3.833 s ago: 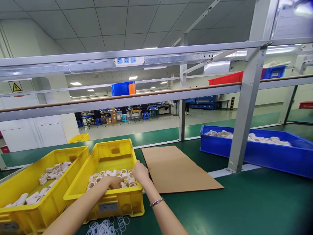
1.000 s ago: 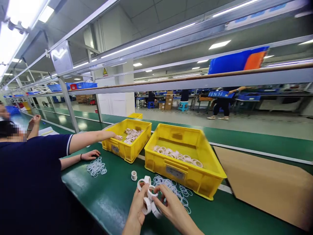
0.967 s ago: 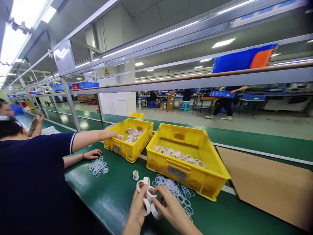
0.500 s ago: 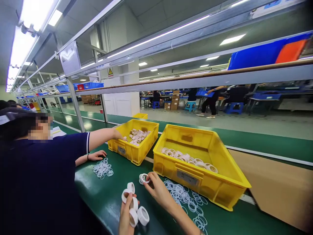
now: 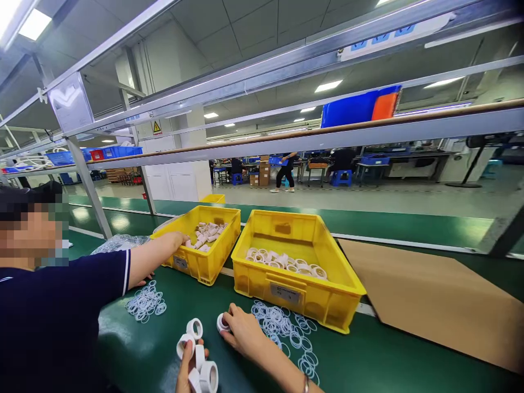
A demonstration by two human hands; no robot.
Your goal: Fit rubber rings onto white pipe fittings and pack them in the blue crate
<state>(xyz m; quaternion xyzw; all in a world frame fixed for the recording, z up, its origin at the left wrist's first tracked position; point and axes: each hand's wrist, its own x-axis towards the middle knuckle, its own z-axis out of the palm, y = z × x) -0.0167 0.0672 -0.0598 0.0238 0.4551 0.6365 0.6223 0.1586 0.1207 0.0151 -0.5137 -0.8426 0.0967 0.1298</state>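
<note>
The left hand (image 5: 186, 370) clasps five short white rings (image 5: 199, 356) (hollow, smooth), the right hand (image 5: 248, 334) one similar ring (image 5: 219, 323) on the green table (image 5: 164, 305), two large yellow bins (image 5: 249, 283) just farther off

left hand (image 5: 186, 367): gripping several white collars (image 5: 210, 376) | right hand (image 5: 245, 334): fingers on white piece (image 5: 221, 323) | thin rings (image 5: 271, 323): piled by yellow bin (image 5: 323, 310)

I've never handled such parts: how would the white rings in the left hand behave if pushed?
The white rings, being roundish, could roll on edge. Hollow centres suggest lightness; unsquashed in the left hand, they're probably stiff.
</note>
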